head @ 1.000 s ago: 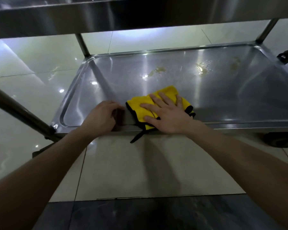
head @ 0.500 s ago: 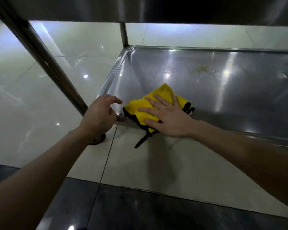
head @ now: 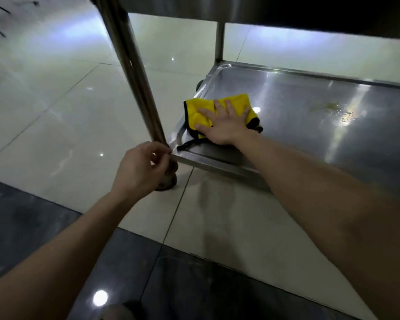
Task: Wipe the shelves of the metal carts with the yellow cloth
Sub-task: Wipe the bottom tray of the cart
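Observation:
The yellow cloth (head: 195,107), edged in black, lies in the near left corner of the metal cart's bottom shelf (head: 310,135). My right hand (head: 224,125) presses flat on the cloth with its fingers spread. A black loop of the cloth trails toward the shelf rim. My left hand (head: 139,167) is at the foot of the cart's front left leg (head: 134,72), fingers curled with the tips against the leg where it meets the shelf corner. A yellowish stain with wet drops (head: 330,106) sits on the shelf to the right of the cloth.
The underside of an upper shelf (head: 286,10) hangs low over the bottom shelf. A back leg (head: 219,40) rises at the far left corner. A caster (head: 169,181) shows behind my left hand. Glossy pale floor tiles surround the cart, and dark tiles (head: 32,227) lie nearest me.
My view swung left and the cart shifted right in frame. My right hand slid the cloth into the shelf's left corner. My left hand left the front rim and went to the corner leg.

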Demonstrator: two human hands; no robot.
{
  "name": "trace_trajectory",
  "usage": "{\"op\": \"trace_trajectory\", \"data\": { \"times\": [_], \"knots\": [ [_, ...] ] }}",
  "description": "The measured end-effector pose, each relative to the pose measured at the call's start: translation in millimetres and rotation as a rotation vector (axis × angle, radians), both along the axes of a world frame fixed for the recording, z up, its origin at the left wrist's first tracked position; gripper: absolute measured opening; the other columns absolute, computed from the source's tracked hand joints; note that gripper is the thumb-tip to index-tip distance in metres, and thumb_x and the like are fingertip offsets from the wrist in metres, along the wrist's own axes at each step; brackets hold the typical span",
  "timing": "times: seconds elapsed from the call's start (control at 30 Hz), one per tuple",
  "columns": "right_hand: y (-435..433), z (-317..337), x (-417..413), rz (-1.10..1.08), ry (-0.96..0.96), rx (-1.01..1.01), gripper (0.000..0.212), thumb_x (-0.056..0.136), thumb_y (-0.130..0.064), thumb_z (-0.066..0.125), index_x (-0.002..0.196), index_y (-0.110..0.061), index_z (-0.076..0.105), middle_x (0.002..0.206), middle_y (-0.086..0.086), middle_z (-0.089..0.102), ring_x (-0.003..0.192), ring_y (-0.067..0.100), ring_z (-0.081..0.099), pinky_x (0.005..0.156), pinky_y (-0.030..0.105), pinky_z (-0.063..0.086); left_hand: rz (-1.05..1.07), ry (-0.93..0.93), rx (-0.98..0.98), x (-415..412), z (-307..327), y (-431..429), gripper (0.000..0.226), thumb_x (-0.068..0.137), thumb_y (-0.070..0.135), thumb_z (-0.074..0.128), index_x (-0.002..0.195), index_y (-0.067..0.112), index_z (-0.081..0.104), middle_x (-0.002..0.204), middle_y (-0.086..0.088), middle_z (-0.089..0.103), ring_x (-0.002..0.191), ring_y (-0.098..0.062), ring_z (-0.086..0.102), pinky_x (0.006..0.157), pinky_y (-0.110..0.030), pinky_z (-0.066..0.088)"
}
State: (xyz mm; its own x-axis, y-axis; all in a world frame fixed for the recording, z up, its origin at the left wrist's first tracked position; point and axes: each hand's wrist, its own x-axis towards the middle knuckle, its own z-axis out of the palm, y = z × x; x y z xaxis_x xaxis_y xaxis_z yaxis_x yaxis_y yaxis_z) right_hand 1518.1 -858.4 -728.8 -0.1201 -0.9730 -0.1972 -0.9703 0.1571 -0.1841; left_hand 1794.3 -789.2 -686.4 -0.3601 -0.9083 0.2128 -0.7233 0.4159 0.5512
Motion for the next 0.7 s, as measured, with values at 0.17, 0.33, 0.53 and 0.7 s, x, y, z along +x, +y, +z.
{"op": "trace_trajectory", "data": {
  "times": [0.17,0.33,0.53,0.7],
  "knots": [
    [53,-3,18,0.266,-0.007,-0.075,0.068,0.097,-0.086,0.025,0.161,-0.061,0.021,0.18,-0.008,0.005,0.166,0.027,-0.002,0.121,0.078,-0.006,0.033,-0.053,0.016,17,0,-3,0.014,0.101,0.023,0.067,0.107,0.025,0.08,0.099,0.009,0.077,0.084,-0.014,0.074,0.082,-0.043,0.063],
    [119,7,18,0.441,0.007,-0.159,0.066,0.102,-0.06,0.055,0.163,-0.045,0.035,0.175,-0.003,0.026,0.163,0.027,0.017,0.126,0.069,0.013,-0.06,-0.159,0.052,19,17,-6,0.016,0.1,0.019,0.068,0.112,0.023,0.078,0.105,0.006,0.075,0.086,-0.014,0.072,0.08,-0.04,0.063],
    [162,48,27,0.464,-0.091,-0.075,0.057,0.086,-0.008,0.062,0.141,-0.027,0.06,0.145,0.0,0.055,0.127,0.028,0.049,0.103,0.049,0.044,-0.296,-0.527,0.163,34,80,-9,0.02,0.104,0.032,0.065,0.12,0.027,0.074,0.107,0.009,0.067,0.096,-0.015,0.068,0.084,-0.037,0.056],
    [175,85,58,0.399,-0.334,-0.159,0.048,0.081,-0.006,0.06,0.127,-0.018,0.067,0.124,0.001,0.063,0.116,0.025,0.06,0.099,0.04,0.049,-0.432,-0.82,0.295,62,120,-17,0.034,0.106,0.047,0.062,0.137,0.034,0.064,0.131,0.006,0.064,0.106,-0.01,0.059,0.089,-0.03,0.047]
  ]
}}
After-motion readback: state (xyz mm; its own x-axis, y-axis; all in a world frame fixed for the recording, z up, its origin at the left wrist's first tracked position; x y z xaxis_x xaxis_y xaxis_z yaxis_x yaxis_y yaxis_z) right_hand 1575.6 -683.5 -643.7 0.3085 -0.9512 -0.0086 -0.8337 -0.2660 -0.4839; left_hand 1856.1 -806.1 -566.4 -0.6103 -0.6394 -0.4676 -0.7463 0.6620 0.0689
